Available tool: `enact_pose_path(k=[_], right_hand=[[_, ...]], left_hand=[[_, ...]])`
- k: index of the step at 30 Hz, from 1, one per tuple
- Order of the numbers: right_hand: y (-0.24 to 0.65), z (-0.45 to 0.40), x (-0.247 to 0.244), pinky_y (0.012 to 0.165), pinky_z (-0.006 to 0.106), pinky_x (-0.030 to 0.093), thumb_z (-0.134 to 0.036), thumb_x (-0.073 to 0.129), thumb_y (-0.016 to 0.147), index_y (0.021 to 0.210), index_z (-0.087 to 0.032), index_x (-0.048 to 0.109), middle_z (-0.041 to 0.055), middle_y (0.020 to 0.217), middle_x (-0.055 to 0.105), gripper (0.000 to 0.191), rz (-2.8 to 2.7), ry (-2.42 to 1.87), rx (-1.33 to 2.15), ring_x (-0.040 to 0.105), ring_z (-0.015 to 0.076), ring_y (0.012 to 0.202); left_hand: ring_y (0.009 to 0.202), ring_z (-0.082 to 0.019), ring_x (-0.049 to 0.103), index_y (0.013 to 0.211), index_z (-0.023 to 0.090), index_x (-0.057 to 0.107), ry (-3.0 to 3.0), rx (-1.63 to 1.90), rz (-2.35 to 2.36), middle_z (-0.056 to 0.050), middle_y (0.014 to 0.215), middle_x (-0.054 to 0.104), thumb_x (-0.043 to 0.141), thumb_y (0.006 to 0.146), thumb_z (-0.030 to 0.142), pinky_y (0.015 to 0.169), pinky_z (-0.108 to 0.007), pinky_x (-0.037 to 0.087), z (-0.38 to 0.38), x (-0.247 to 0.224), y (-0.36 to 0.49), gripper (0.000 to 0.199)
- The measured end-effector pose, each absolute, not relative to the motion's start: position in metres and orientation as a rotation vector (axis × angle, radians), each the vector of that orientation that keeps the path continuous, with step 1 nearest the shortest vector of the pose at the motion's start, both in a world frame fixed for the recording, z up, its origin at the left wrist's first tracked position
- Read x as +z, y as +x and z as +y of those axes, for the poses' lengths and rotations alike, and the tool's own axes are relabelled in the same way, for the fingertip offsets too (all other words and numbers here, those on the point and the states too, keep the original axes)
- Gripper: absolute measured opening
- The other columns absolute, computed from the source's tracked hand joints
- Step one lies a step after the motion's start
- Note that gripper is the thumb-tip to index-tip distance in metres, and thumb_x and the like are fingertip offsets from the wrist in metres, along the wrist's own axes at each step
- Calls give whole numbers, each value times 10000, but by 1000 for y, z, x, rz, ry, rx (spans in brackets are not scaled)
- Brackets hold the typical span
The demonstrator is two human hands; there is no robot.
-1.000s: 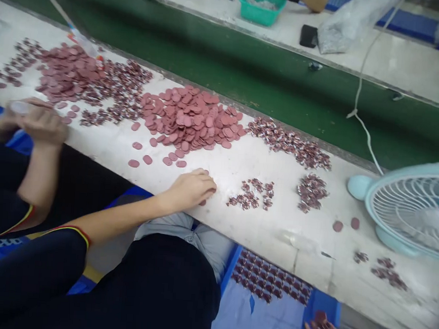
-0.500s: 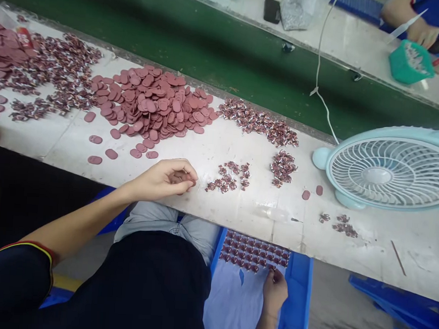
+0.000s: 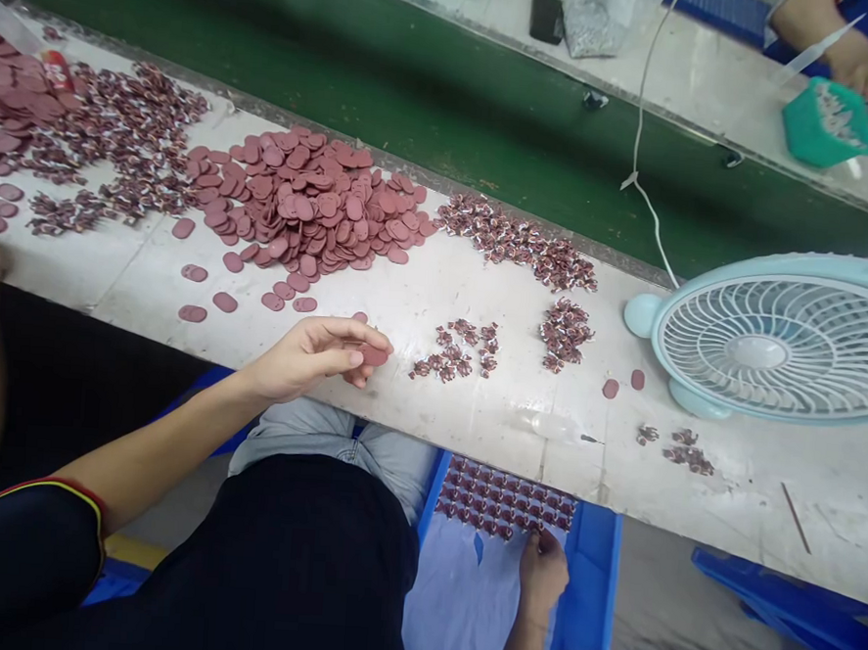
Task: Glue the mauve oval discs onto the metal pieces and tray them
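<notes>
Looking at a flat, dull-red oval disc (image 3: 374,356) with rounded ends, just off centre towards 8 o'clock, above the near edge of the white bench (image 3: 421,295). Pinched between thumb and fingers of the left hand (image 3: 310,359), other fingers loosely curled. Loads of similar discs (image 3: 316,205) in a heap at 10 o'clock, plus some small dark-red pieces (image 3: 447,355) at 3 o'clock from the left hand. As for the right hand (image 3: 542,572), down at 5 o'clock over the blue tray (image 3: 595,570): fingertips close together at a row of dark-red parts (image 3: 493,490). Can't tell whether gripping one or just touching.
</notes>
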State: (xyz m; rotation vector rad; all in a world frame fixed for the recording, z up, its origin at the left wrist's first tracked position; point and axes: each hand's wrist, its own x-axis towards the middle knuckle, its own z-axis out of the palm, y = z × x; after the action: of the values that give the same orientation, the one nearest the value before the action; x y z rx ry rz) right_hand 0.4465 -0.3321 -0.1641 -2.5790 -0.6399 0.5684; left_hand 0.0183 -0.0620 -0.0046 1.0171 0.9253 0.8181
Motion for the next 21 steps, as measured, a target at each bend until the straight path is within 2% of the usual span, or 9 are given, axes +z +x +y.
enact_pose_path(k=[5,8,12,15,17,19,20,21], right_hand=[[448,-334,-165,621,318,545,-483,692,944,820,-186,695,-53,736,587,321,-585,-2551,670,518,125,638],[449,-333,-163,596,294,530,-425,723,928,810,-181,694,-52,749,592,273,-474,-2495,687,511,117,638],[447,-323,-155,530,240,472,-393,762,904,837,-180,662,-70,747,584,244,-224,-2274,549,505,90,610],[430,-306,-130,490,195,416,-383,749,908,852,-195,599,-89,719,553,247,-43,-1906,521,501,58,594],[411,-292,-107,429,161,342,-432,710,913,822,-208,571,-102,665,466,279,38,-1596,699,442,45,550],[389,-273,-86,358,146,264,-569,639,921,845,-219,587,-109,643,378,362,99,-1263,1016,362,44,494],[379,-263,-80,325,141,230,-638,605,919,911,-210,612,-116,647,358,428,125,-1092,1173,325,42,472],[371,-250,-77,298,132,198,-692,576,912,1055,-174,633,-123,657,355,541,143,-919,1305,315,43,461]], left_hand=[[747,-172,778,1110,237,870,935,813,894,-119,1151,836,893,806,376,689,-301,679,-60,0,8,335],[799,-178,794,1151,258,867,903,825,868,-119,1249,820,905,813,354,703,-289,682,-59,0,3,353],[833,-168,802,1157,234,863,803,847,878,-131,1218,830,919,824,331,686,-224,664,-66,-3,-1,352],[862,-198,818,1142,194,856,683,817,871,-151,1181,836,939,803,318,649,-216,658,-79,-9,2,371],[886,-226,827,1137,183,848,609,764,832,-150,1171,837,940,802,316,641,-235,664,-91,-14,11,373],[936,-249,831,1128,177,843,537,712,787,-146,1168,837,937,806,316,649,-237,664,-104,-18,24,363],[963,-253,831,1123,172,841,500,693,769,-148,1177,833,936,808,317,657,-230,660,-110,-20,32,359],[986,-254,829,1121,166,839,462,678,752,-153,1192,829,935,807,314,667,-220,655,-116,-22,39,361]])
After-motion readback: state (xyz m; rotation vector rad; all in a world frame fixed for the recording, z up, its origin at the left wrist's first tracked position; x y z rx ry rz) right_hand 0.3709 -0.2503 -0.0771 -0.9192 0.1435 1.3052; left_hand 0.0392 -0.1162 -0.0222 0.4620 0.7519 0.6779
